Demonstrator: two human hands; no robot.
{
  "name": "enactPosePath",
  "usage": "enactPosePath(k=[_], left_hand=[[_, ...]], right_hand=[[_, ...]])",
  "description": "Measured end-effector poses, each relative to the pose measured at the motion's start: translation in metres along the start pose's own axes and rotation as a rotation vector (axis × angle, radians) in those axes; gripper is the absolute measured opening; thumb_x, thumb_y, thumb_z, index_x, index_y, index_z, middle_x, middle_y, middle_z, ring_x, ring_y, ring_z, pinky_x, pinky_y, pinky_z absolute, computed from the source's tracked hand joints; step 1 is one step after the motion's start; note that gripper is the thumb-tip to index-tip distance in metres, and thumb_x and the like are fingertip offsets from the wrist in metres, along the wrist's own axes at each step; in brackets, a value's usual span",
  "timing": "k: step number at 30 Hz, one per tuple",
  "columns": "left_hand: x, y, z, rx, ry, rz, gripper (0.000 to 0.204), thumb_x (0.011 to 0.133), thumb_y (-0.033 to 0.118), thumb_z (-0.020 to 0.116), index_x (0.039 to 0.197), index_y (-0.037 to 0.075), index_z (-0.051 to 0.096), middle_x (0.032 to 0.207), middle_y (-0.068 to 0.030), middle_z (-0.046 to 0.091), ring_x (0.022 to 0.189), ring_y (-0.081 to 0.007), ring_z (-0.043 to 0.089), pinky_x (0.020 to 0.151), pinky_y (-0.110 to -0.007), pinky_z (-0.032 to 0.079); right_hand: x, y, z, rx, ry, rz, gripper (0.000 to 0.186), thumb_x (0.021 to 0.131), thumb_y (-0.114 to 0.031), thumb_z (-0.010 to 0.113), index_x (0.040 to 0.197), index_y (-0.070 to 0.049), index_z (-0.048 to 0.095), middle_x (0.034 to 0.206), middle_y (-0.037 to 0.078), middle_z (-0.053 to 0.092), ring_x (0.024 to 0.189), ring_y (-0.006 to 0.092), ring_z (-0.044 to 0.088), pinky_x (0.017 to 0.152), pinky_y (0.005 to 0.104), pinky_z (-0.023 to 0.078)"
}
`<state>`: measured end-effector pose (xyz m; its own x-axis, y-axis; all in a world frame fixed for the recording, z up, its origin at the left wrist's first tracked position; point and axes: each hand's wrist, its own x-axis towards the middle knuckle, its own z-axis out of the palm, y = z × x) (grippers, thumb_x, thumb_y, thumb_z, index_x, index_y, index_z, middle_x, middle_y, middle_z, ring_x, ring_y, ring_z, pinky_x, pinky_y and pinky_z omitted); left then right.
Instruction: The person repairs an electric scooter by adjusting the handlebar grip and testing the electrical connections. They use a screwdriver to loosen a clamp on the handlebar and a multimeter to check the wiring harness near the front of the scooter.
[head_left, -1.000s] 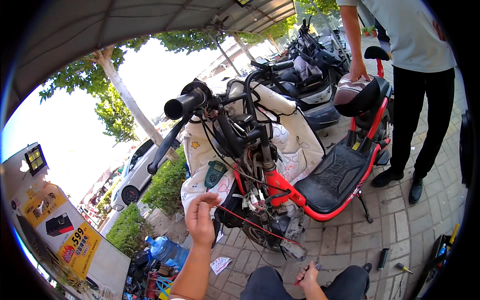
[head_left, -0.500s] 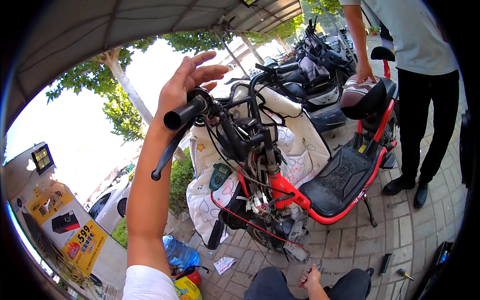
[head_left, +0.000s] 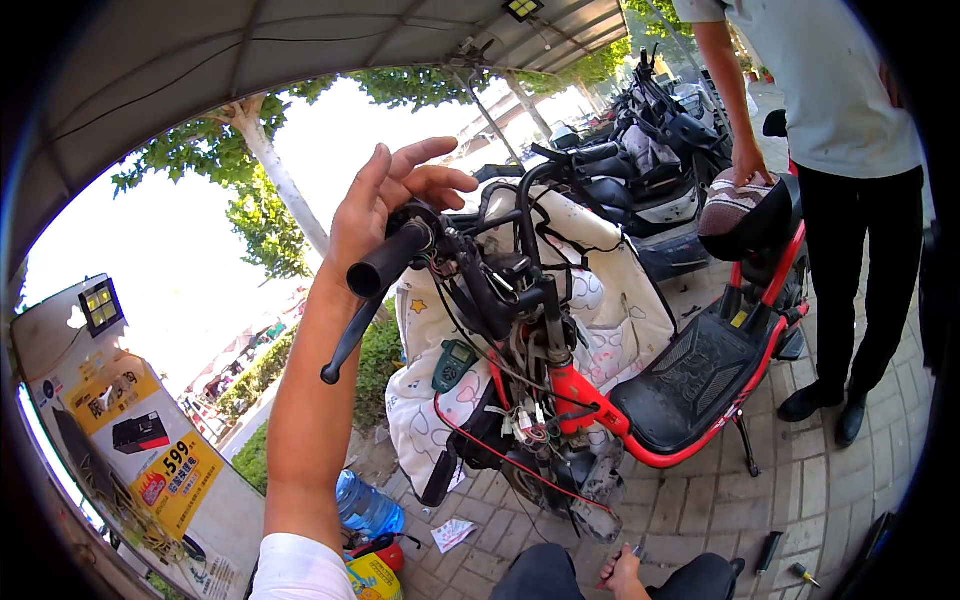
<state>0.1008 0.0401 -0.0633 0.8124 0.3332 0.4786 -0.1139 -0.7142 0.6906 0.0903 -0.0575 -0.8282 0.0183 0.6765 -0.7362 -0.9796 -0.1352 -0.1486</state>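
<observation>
Black grip [head_left: 397,254] below bent left fingers [head_left: 436,180]

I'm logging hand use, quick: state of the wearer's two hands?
Left hand: open, fingers spread, by the handlebar grip.
Right hand: closed on a small object, too small to identify.

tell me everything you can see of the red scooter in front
The red scooter stands on paving, kickstand down, handlebar end nearest the camera. Its frame looks like painted metal; the textured black footboard looks dusty. Its front is opened up, exposing tangled wires. A black grip and brake lever jut toward the viewer; the left hand, spread open, is by the grip, contact unclear. A pale patterned cover hangs at the front. Another person's hand rests at the seat end.
</observation>
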Motion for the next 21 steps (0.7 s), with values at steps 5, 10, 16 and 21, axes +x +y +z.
enactPosePath(k=[5, 10, 16, 21], left_hand=[[0.002, 0.000, 0.000, 0.029, 0.005, 0.015, 0.072, 0.098, 0.058, 0.024, 0.133, 0.000, 0.047, 0.107, -0.0145, 0.065, 0.092, -0.0178, 0.056, 0.082, -0.030, 0.048], [0.000, -0.004, -0.005, 0.031, 0.000, 0.016, 0.074, 0.098, 0.060, 0.023, 0.132, -0.001, 0.049, 0.106, -0.0143, 0.065, 0.093, -0.0179, 0.056, 0.081, -0.030, 0.048], [-0.001, -0.003, -0.002, 0.013, 0.011, 0.003, 0.076, 0.097, 0.061, 0.021, 0.132, 0.000, 0.049, 0.106, -0.0136, 0.065, 0.093, -0.0178, 0.055, 0.085, -0.031, 0.046], [0.002, -0.002, -0.001, 0.033, 0.019, 0.039, 0.073, 0.097, 0.059, 0.023, 0.131, -0.001, 0.049, 0.105, -0.0177, 0.066, 0.093, -0.0192, 0.059, 0.084, -0.032, 0.052]], right_hand=[[0.014, -0.002, -0.007, -0.012, 0.016, 0.045, 0.043, 0.097, -0.051, 0.043, 0.072, -0.016, 0.037, 0.052, 0.000, 0.028, 0.043, 0.0164, 0.025, 0.043, 0.0326, 0.021], [0.013, -0.001, -0.009, -0.026, 0.000, 0.021, 0.042, 0.097, -0.050, 0.043, 0.072, -0.016, 0.037, 0.052, 0.000, 0.027, 0.043, 0.0160, 0.025, 0.042, 0.0324, 0.022], [0.019, -0.001, -0.014, -0.023, 0.012, 0.009, 0.042, 0.097, -0.048, 0.043, 0.071, -0.016, 0.037, 0.052, -0.001, 0.027, 0.043, 0.0155, 0.025, 0.043, 0.0317, 0.022], [0.023, 0.005, -0.020, -0.165, 0.058, -0.039, 0.036, 0.102, -0.043, 0.033, 0.096, -0.016, 0.056, 0.075, 0.004, 0.054, 0.056, 0.0207, 0.052, 0.039, 0.0348, 0.042]])
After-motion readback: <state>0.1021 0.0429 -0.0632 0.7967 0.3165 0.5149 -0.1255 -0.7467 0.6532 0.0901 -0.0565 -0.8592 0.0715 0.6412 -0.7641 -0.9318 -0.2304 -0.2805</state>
